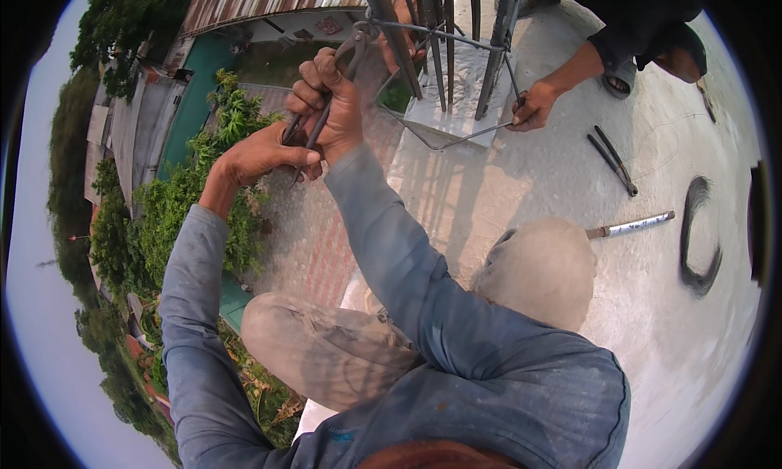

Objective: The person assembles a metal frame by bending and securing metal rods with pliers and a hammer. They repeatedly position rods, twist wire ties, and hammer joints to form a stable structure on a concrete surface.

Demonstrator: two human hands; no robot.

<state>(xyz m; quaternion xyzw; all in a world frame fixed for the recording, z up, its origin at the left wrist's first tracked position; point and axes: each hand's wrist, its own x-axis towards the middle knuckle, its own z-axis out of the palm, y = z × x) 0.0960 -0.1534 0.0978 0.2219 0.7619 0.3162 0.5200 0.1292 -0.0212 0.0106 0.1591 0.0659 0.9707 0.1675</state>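
Note:
My right hand [334, 115] is wrapped around the handles of a pair of pincers [355, 55]. The jaws point up and reach the corner of a thin steel stirrup near the left vertical rebar [391, 37]. Close below, my left hand [259, 153] is closed around the lower handle ends, its thumb lying across them. Whether the jaws grip a tie wire is too small to tell. Across the rebar cage, a co-worker's hand [534, 105] holds a lower bent steel stirrup [456, 146]. Another hand [399, 41] shows partly behind the bars.
On the concrete floor [538, 184] to the right lie second pincers [612, 161], a tool with a pale handle [634, 225] and a coil of dark wire [699, 237]. The slab's edge drops off at left, above paving [305, 249] and green shrubs [175, 216].

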